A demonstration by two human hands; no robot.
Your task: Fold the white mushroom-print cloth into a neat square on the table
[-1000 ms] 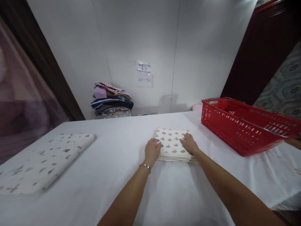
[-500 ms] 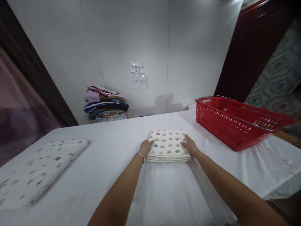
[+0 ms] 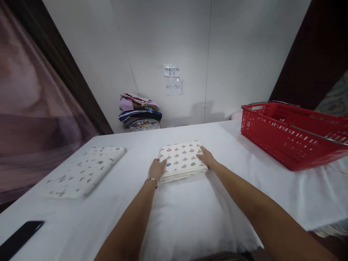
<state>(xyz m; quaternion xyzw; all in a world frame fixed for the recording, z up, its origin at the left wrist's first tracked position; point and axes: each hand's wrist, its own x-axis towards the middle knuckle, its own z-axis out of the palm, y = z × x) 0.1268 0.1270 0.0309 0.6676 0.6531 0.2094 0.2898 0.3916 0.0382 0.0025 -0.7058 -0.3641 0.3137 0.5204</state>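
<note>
Between my two hands is a folded cream cloth [image 3: 182, 158] printed with grey shapes and a few red, blue and green motifs. My left hand [image 3: 157, 169], with a bracelet at its wrist, grips the cloth's left edge, thumb on top. On the opposite edge, my right hand [image 3: 207, 158] holds it the same way, its lower fingers hidden. Further left, a second folded cloth [image 3: 88, 171], white with scattered dark prints, lies flat on the white-covered table [image 3: 130, 210].
A red plastic basket [image 3: 288, 145] with metal handles stands on the right of the table. Beyond the far edge rises a stack of folded fabrics [image 3: 140, 113] against the wall. A dark flat object [image 3: 23, 237] lies at the lower left. Paper signs [image 3: 174, 87] hang on the wall.
My hands have shifted left with the folded cloth, bringing it closer to the other cloth. The camera view has turned left, so the dark flat object now shows.
</note>
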